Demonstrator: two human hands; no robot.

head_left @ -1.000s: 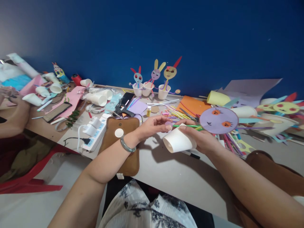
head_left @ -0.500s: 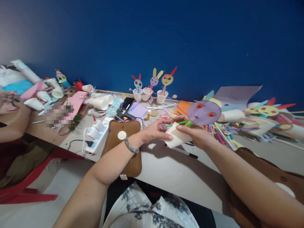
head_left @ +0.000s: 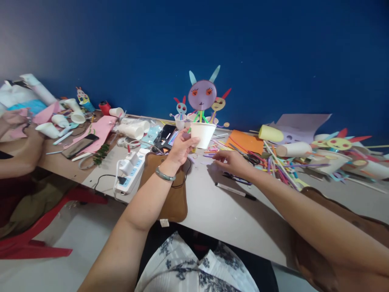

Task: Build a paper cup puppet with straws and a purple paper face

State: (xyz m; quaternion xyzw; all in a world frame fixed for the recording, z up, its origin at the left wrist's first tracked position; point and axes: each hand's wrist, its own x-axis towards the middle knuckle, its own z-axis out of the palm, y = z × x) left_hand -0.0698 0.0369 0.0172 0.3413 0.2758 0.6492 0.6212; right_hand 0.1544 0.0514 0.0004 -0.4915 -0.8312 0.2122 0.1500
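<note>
My left hand (head_left: 180, 151) is closed round the side of a white paper cup (head_left: 203, 136), holding it upright above the table. From the cup rises a purple round paper face (head_left: 202, 95) with orange eyes and pale blue ears, on green and yellow pipe cleaners. My right hand (head_left: 232, 163) is low over the table, right of the cup and apart from it. Its fingers are half bent and spread, with nothing visible between them. Small purple scraps lie near its fingertips. Behind the held cup stand similar cup figures, one with a blue face (head_left: 181, 108), partly hidden.
A black-and-white marker (head_left: 235, 191) lies before my right hand. Scissors (head_left: 251, 157), orange paper (head_left: 244, 141) and pipe cleaners are to the right. Left are a brown pouch (head_left: 165, 202), a power strip (head_left: 132, 174) and a phone (head_left: 80, 146). A co-worker's arms (head_left: 22, 148) are at far left.
The cup figure has gone from lying tilted between both hands to upright in my left hand, further left and higher. My right hand has let go of it and dropped toward the table.
</note>
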